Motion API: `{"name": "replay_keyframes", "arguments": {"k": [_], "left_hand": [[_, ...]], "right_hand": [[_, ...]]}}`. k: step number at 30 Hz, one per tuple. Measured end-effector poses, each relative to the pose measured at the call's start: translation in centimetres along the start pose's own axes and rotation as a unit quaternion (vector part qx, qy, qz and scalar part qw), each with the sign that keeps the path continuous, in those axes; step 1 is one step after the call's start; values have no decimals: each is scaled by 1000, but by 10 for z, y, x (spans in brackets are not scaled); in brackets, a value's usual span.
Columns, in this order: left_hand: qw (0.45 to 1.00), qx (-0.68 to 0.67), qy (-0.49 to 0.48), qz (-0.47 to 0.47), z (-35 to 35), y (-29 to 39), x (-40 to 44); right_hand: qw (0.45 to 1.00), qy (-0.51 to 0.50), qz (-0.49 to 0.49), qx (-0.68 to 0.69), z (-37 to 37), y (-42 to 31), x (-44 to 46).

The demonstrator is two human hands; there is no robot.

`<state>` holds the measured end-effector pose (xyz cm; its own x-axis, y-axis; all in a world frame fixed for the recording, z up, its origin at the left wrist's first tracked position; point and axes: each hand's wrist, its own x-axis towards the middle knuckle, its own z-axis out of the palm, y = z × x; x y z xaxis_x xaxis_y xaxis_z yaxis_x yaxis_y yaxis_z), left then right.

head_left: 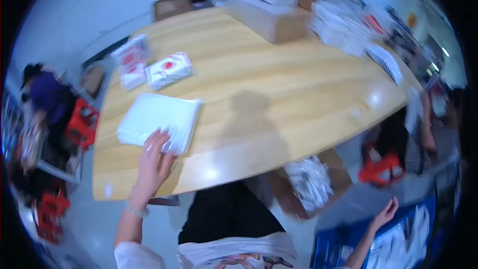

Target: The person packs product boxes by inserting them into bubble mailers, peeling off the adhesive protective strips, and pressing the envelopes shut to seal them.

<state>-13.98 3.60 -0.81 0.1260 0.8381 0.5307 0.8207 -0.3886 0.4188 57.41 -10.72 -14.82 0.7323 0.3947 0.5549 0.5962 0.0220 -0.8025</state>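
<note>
A stack of flat white sheets or plastic bags (159,117) lies on the left part of the wooden table. My left hand (155,157) rests its fingertips on the near edge of this stack, fingers apart and thumb to the right side. Far to the right and lower down, my right hand (386,213) is out beside the table, its fingers stretched and nothing visible in them. Below it stands a blue bin (326,241) with white packages (401,241) in it. The picture is blurred, so the packages' details are unclear.
Two white packs with red marks, one pack (169,69) and another pack (133,62), stand behind the stack. A cardboard box (271,20) and white piles (341,27) line the far edge. An open carton (333,169) sits below the table; people and red stools (82,122) are at the sides.
</note>
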Motion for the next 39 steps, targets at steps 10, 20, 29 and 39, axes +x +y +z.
{"name": "replay_keyframes", "arguments": {"k": [10,20,29,39], "left_hand": [[969,114,-202,-91,-42,-97,38],[984,7,-44,-170,43,-242,210],[981,-32,-189,31,116,-132,210],[956,98,-215,-175,-9,-48,47]], "right_hand": [[762,-509,-362,173,361,-307,-64],[750,-555,-250,260,529,-330,-136],[836,-386,-342,188,512,-341,-100],[722,-510,-467,-15,489,-346,-65]]}}
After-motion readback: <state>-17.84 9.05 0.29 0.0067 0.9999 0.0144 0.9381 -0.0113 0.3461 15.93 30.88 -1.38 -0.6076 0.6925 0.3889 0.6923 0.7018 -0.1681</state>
